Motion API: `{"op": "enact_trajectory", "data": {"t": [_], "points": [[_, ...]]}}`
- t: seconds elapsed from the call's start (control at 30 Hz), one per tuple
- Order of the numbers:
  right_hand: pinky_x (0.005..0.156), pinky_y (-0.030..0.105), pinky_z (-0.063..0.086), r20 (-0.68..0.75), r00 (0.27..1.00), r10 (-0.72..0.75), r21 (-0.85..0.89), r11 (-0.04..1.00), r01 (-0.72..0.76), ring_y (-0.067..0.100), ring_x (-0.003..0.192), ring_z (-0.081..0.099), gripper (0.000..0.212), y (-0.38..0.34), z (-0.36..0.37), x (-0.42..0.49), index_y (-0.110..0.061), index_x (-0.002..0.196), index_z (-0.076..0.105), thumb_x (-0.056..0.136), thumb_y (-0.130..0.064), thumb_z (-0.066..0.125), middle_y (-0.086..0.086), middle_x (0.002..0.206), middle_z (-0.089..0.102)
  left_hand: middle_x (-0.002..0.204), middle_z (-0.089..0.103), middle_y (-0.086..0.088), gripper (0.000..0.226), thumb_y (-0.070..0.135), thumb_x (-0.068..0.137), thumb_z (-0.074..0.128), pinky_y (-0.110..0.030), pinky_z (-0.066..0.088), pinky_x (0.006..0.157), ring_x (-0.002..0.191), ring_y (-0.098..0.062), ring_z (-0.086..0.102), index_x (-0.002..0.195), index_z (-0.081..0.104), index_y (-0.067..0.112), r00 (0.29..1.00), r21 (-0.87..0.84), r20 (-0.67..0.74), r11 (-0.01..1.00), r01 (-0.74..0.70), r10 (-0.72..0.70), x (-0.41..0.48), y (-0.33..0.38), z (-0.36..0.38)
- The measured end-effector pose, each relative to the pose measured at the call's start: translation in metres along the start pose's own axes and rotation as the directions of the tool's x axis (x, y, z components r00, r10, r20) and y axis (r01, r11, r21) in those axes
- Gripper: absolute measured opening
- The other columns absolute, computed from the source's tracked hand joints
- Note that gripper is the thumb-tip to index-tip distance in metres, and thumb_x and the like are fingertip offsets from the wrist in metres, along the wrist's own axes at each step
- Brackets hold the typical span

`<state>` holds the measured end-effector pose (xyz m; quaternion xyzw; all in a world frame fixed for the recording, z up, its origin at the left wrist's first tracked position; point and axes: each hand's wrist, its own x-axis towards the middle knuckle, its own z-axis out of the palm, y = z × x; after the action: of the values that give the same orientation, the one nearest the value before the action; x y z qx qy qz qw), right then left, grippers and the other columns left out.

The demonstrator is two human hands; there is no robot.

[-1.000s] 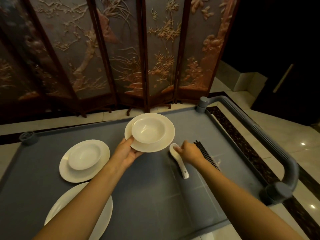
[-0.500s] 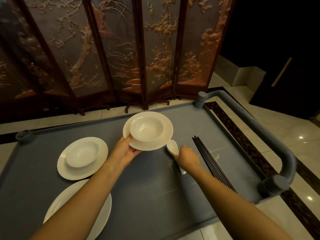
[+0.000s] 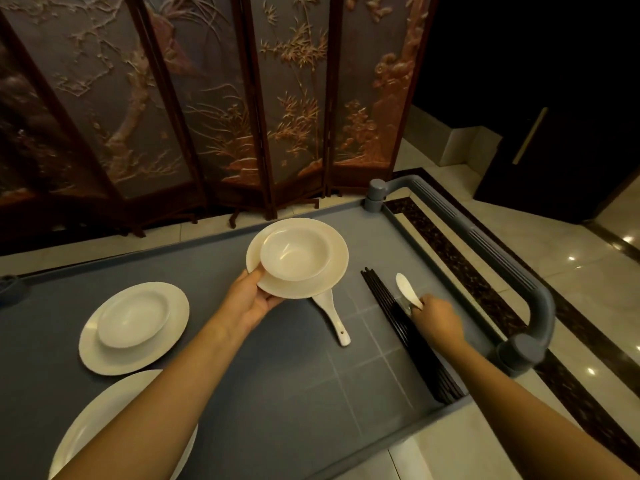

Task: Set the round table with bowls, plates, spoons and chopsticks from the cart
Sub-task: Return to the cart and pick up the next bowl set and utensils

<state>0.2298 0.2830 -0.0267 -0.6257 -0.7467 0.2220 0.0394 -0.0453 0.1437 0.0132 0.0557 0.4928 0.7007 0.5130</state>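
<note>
three plates (image 3: 104, 356), two bowls (image 3: 294, 252), two spoons (image 3: 331, 315), one chopsticks bundle (image 3: 417, 349), on cart (image 3: 277, 393).

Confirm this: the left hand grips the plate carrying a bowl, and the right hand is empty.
Not empty: in the head view the right hand pinches a white spoon; the left hand does grip the plate carrying the bowl.

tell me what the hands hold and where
Left hand grips the plate by its near rim, bowl on it; right hand pinches a spoon by its handle.
</note>
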Motion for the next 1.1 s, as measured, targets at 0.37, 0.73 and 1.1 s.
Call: {"op": "enact_trajectory", "data": {"t": [0.37,0.73,1.1], "points": [[0.073,0.04,0.048,0.249,0.95,-0.189,-0.035,0.978,0.204,0.033,0.085,0.061,0.016,0.028,-0.006,-0.018,-0.001,0.096,0.056,0.091,-0.017,0.053,0.019,0.093,0.064,0.102,0.067,-0.004,0.014,0.019,0.092,0.055,-0.038,0.06,0.055,0.094,-0.022,0.064,0.101,0.059,0.029,1.0,0.024,0.015,1.0,0.018,-0.019,0.003,-0.018,0.023],[0.075,0.033,0.048,0.286,0.953,-0.105,-0.083,0.988,0.134,0.032,0.099,0.061,0.033,0.02,-0.005,-0.012,0.0,0.117,0.05,0.09,-0.018,0.056,0.02,0.113,0.06,0.103,0.065,-0.004,0.012,0.02,0.093,0.053,-0.043,0.056,0.065,0.096,-0.023,0.063,0.1,0.058,0.029,0.999,0.053,0.023,0.998,0.028,-0.029,-0.003,-0.028,0.035],[0.084,0.037,0.053,0.309,0.951,-0.023,-0.185,0.979,0.084,0.029,0.099,0.063,0.031,0.008,0.004,-0.004,-0.004,0.119,0.051,0.092,-0.018,0.053,0.015,0.114,0.061,0.106,0.065,-0.005,0.015,0.02,0.093,0.053,-0.041,0.06,0.06,0.098,-0.023,0.063,0.105,0.057,0.029,1.0,0.065,0.015,0.998,0.022,-0.023,-0.011,-0.032,0.039]]}}
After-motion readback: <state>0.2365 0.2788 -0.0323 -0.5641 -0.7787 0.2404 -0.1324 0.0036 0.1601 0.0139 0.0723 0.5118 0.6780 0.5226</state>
